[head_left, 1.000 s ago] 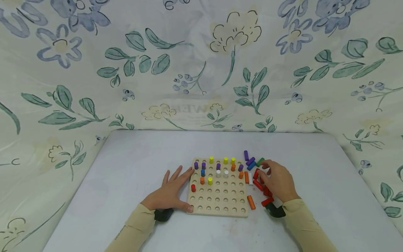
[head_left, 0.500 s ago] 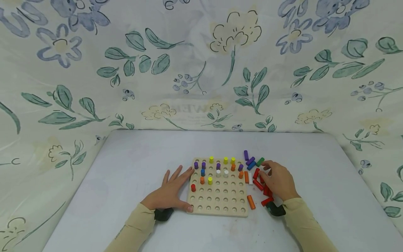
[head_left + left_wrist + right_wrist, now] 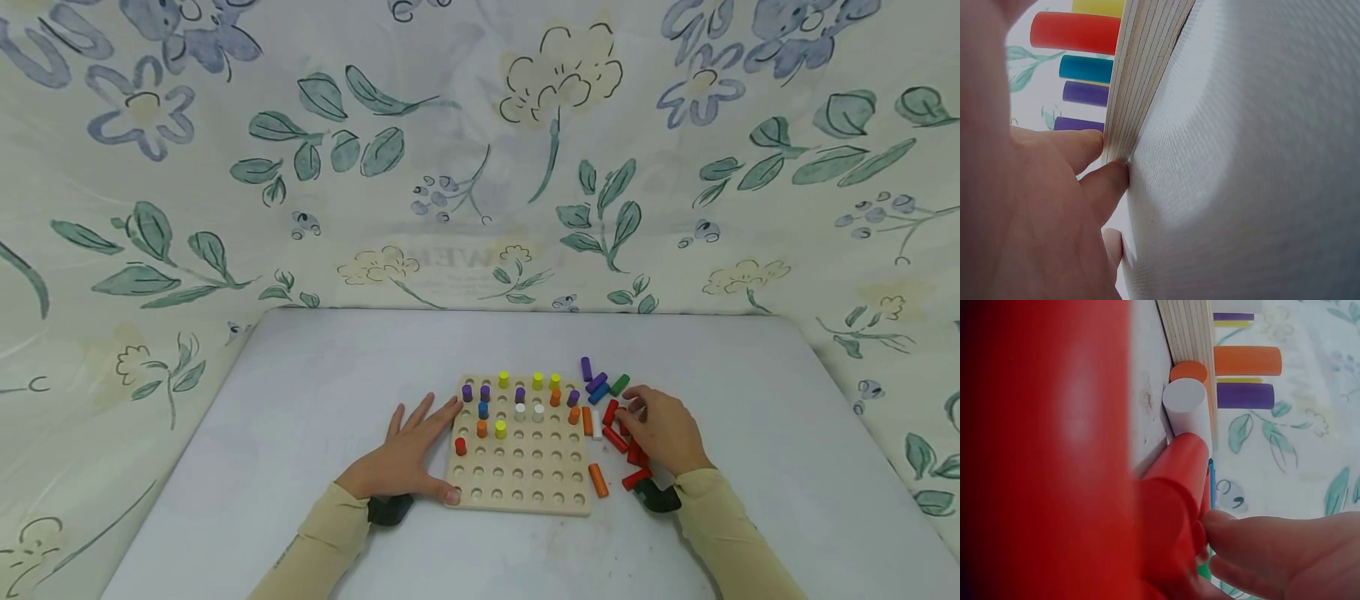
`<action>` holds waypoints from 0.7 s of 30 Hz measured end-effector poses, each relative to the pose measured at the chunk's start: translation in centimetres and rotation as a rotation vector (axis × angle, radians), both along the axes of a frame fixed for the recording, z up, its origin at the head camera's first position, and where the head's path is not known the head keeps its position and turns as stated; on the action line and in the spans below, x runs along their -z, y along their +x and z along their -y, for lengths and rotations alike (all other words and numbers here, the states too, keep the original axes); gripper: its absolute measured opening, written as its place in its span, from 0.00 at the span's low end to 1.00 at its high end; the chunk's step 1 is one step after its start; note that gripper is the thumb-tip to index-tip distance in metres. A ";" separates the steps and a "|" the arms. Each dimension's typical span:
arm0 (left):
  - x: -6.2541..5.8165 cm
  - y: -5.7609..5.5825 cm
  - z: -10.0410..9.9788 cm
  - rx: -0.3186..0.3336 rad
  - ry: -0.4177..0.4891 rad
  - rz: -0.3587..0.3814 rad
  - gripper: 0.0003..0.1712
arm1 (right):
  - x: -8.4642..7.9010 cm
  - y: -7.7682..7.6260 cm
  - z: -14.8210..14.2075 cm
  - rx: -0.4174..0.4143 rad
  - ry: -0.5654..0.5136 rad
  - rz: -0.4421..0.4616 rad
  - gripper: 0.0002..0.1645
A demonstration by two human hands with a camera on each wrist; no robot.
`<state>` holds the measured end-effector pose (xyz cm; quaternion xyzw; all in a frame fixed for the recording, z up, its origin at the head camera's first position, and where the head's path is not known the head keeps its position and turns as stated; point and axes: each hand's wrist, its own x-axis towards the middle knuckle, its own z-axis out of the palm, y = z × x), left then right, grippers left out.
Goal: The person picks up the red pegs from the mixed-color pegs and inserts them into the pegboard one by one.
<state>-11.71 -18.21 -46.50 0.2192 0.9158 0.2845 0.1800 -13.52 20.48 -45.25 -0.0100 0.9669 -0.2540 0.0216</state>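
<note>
My left hand point(image 3: 401, 460) lies with spread, straight fingers against the left edge of a pale wooden pegboard point(image 3: 517, 507); its thumb rests by the near left corner. The left wrist view shows fingertips touching the board's layered side point(image 3: 1141, 69). Coloured pegs stand upright in the board's far rows, among them a red peg point(image 3: 461, 447) and a blue peg point(image 3: 483, 410). Right of the board, my right hand point(image 3: 663, 429) reaches into loose red pegs. In the right wrist view its thumb and a finger pinch a red peg point(image 3: 1199, 536), mostly hidden behind other red pegs.
Loose pegs lie right of the board: a white peg point(image 3: 597, 425), an orange peg point(image 3: 597, 481), a green peg point(image 3: 620, 385) and a purple peg point(image 3: 587, 369), among others. Everything sits on a white table point(image 3: 337, 358). A floral cloth point(image 3: 450, 167) hangs behind it.
My right hand has shifted very slightly away from the green peg, staying among the red pegs. The left hand, the board and its pegs look unchanged.
</note>
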 end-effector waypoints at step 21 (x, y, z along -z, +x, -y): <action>0.0 0.0 0.0 -0.006 0.003 -0.002 0.74 | 0.5 -0.1 -0.1 0.003 -0.007 0.052 0.17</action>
